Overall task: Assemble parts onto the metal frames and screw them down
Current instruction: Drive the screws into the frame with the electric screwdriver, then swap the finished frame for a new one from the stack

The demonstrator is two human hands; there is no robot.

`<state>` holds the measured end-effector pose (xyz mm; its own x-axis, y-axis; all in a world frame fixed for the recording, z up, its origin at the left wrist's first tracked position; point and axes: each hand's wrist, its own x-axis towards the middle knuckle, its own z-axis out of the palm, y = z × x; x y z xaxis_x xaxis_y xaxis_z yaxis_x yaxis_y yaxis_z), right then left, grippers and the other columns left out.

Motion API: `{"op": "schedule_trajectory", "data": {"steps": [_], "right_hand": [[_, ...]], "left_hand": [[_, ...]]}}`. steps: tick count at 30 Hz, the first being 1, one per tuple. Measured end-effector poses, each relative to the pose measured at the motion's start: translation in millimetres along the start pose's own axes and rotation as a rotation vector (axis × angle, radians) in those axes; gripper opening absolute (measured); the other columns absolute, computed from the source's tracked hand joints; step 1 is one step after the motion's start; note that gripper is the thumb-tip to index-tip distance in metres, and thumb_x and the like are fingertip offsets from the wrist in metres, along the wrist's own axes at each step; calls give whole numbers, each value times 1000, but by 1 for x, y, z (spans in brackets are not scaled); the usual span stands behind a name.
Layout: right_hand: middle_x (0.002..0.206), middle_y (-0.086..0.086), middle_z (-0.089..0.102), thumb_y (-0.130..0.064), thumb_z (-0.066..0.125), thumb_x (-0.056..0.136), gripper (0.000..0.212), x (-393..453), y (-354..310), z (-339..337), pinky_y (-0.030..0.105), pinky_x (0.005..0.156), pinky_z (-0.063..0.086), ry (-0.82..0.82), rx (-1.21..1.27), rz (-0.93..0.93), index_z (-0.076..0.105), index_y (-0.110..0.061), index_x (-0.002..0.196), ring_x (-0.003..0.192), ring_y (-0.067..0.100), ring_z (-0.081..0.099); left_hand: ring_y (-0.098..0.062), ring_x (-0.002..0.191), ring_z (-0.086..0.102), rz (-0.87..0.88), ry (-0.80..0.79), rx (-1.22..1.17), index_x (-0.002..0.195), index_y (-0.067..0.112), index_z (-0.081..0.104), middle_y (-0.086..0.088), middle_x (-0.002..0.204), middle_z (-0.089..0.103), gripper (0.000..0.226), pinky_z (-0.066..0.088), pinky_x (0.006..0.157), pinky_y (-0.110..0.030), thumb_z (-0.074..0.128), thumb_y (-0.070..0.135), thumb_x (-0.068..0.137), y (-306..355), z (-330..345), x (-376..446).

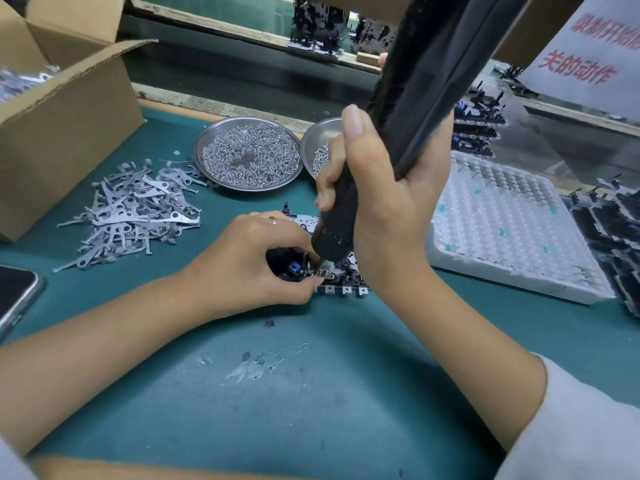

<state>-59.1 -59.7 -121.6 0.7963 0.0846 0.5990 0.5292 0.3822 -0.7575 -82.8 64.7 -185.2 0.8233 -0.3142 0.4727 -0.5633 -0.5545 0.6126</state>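
A metal frame [341, 284] with black parts and a small blue piece lies on the green mat in the middle. My left hand [256, 265] rests on its left side, fingers curled and pinching a small part at the frame. My right hand [384, 199] grips a black electric screwdriver [337, 223] that stands nearly upright, its tip down on the frame right beside my left fingertips. The screwdriver's thick black body and cable run up and to the right out of view. Much of the frame is hidden under both hands.
A pile of grey metal levers [135, 209] lies at left beside an open cardboard box [65, 133]. Two steel dishes, one with springs [247, 154] and one with screws [320, 150], stand behind. A white tray [512, 230] is at right, stacked frames [609, 230] beyond it, a phone [17, 296] at far left.
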Motion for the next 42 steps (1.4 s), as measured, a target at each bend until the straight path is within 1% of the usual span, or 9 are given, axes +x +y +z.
{"op": "schedule_trajectory", "data": {"steps": [9,15,21,26,31,33,37,39,42], "right_hand": [[50,6,45,-7,55,87,19,10,-6,-14,23,40,37,59,44,-55,37,-6,93,34,21,41],[55,8,44,-3,53,88,17,6,3,-18,21,41,37,54,-18,26,39,-9,95,36,21,40],[55,9,44,-4,55,88,19,5,2,-17,23,41,37,90,-17,47,38,-12,90,37,20,40],[59,6,50,-5,58,89,20,4,1,-23,27,45,42,46,-29,41,40,-13,92,43,21,47],[81,19,62,-24,63,86,13,-14,10,-51,46,73,51,-78,-317,275,54,-26,96,78,17,62],[88,4,68,-25,61,90,13,-28,16,-67,39,81,52,-78,-531,357,63,-24,103,88,11,64],[79,-15,64,-15,62,90,9,-39,16,-77,15,71,45,-5,-739,217,67,-21,91,74,0,60],[74,-14,63,-14,60,89,9,-40,15,-72,19,70,45,-69,-766,150,65,-21,86,73,6,59],[69,-7,65,-12,60,91,9,-42,15,-66,33,73,49,-240,-747,279,68,-13,86,72,16,60]], "left_hand": [[0,78,58,-28,-17,27,83,21,73,15,78,68,18,45,81,-18,77,20,65,0,-2,-2],[-3,77,59,-19,-41,34,86,15,75,10,78,70,19,43,79,-15,77,20,67,2,-3,-1],[-8,80,62,-34,-21,52,86,17,75,9,80,71,20,48,82,-28,76,21,67,5,-2,-2],[-7,79,61,-20,-51,64,92,18,75,11,82,70,26,47,81,-22,77,26,68,8,-6,-1],[-18,77,63,45,-35,148,94,15,75,11,86,70,24,50,79,-32,74,27,73,11,-3,-2],[-20,75,63,75,-17,199,93,14,75,10,87,70,22,51,77,-32,74,23,74,11,-2,-3],[-18,74,62,103,17,260,93,12,75,13,82,64,22,53,75,-30,74,21,73,12,-1,-4],[-18,73,63,121,15,285,93,10,75,7,82,69,21,53,75,-31,74,20,75,11,0,-5],[-19,70,62,138,20,305,93,7,75,-1,82,72,20,52,75,-30,74,17,76,10,1,-6]]}}
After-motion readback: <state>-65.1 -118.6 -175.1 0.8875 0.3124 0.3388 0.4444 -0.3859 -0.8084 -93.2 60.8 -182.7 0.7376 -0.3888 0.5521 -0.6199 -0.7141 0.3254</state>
